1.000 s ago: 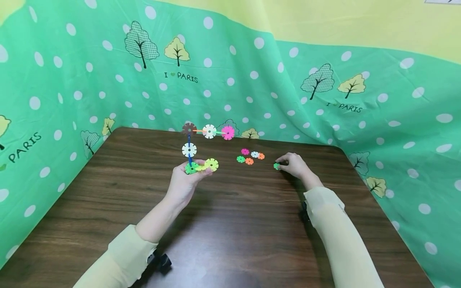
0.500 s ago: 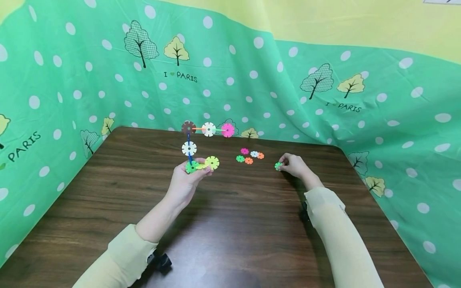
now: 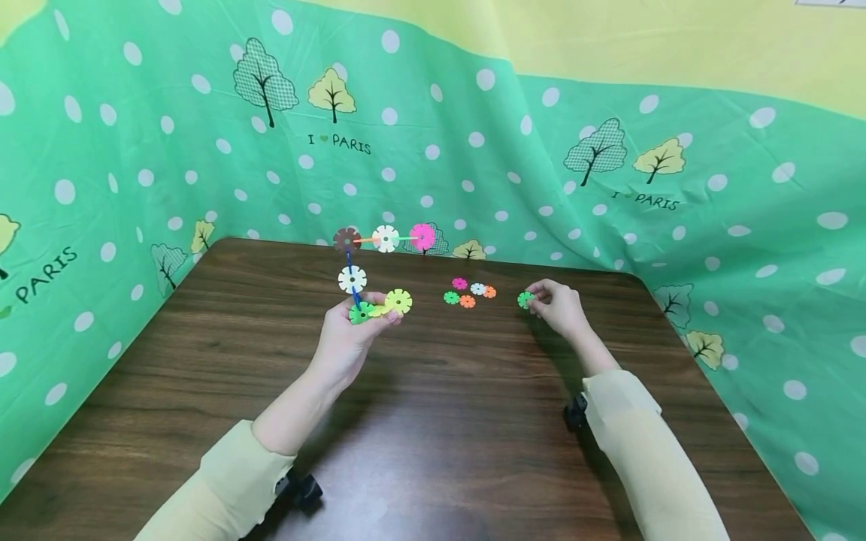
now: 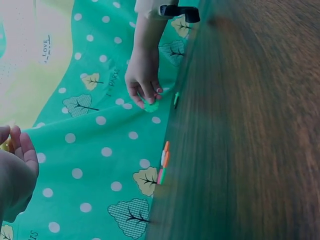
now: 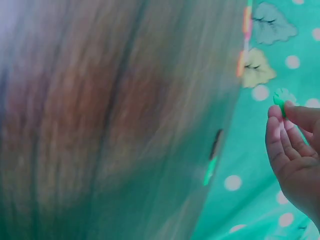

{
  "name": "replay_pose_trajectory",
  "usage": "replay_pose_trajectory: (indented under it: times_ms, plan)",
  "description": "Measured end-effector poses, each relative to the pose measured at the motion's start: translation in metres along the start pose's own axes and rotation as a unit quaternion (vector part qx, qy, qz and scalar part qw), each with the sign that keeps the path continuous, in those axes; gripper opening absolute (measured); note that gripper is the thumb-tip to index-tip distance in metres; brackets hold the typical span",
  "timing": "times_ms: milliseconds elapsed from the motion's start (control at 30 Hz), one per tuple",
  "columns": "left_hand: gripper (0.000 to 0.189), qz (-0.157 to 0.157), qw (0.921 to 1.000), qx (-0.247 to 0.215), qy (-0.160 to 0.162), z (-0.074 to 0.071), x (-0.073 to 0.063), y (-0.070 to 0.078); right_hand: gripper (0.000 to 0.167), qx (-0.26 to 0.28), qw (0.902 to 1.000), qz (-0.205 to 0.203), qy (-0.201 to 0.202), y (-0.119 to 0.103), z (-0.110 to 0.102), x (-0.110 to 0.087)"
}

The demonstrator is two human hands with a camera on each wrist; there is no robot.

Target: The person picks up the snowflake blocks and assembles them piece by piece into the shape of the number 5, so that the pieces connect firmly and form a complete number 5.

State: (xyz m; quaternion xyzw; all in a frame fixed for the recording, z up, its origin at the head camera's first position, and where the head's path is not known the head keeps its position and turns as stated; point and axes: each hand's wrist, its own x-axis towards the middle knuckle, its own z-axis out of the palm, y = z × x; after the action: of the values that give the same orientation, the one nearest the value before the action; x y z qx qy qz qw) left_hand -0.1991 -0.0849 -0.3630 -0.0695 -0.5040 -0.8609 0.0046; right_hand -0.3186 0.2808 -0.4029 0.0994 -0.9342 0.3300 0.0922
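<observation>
My left hand [image 3: 343, 347] holds a chain of notched plastic discs, gripping it near a green disc [image 3: 362, 313] and a yellow disc [image 3: 398, 302]. From there the chain rises through blue edge-on discs and a white disc [image 3: 352, 279] to a brown disc [image 3: 347, 240]. It then bends right through another white disc [image 3: 386, 238] to a pink disc [image 3: 422, 237]. Off to the right, my right hand [image 3: 563, 309] pinches a single green notched disc [image 3: 525, 300] between thumb and fingertips, raised above the table in the right wrist view.
Several loose discs lie mid-table, among them a pink one [image 3: 459, 283] and an orange one [image 3: 467, 301]. Below the right hand, a green piece [image 5: 210, 171] and a dark piece [image 5: 216, 143] lie on the wooden table [image 3: 433, 421]. A green dotted curtain [image 3: 433, 188] hangs behind.
My right hand has lifted off the tabletop with the green disc in its pinch. The upper part of the chain in my left hand has shifted slightly left and up.
</observation>
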Motion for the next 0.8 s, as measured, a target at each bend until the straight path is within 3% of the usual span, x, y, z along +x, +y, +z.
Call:
replay_pose_trajectory:
  times_ms: [233, 367, 667, 800]
  plan:
    - [0.019, 0.014, 0.9999, 0.005, 0.0, 0.003, 0.001, 0.003, 0.013, 0.039, 0.9961, -0.026, 0.075, -0.033, -0.01, -0.017]
    - [0.018, 0.025, 0.9994, 0.015, 0.017, 0.005, 0.003, 0.004, 0.015, 0.087, 0.9896, -0.031, 0.11, -0.056, -0.016, -0.029]
    - [0.019, 0.022, 0.9964, 0.051, 0.064, 0.011, 0.008, 0.009, 0.019, 0.219, 0.9625, -0.051, 0.152, -0.125, -0.028, -0.063]
    - [0.018, 0.021, 0.9961, 0.049, 0.069, 0.015, 0.009, 0.012, 0.018, 0.272, 0.9453, -0.081, 0.161, -0.14, -0.024, -0.07]
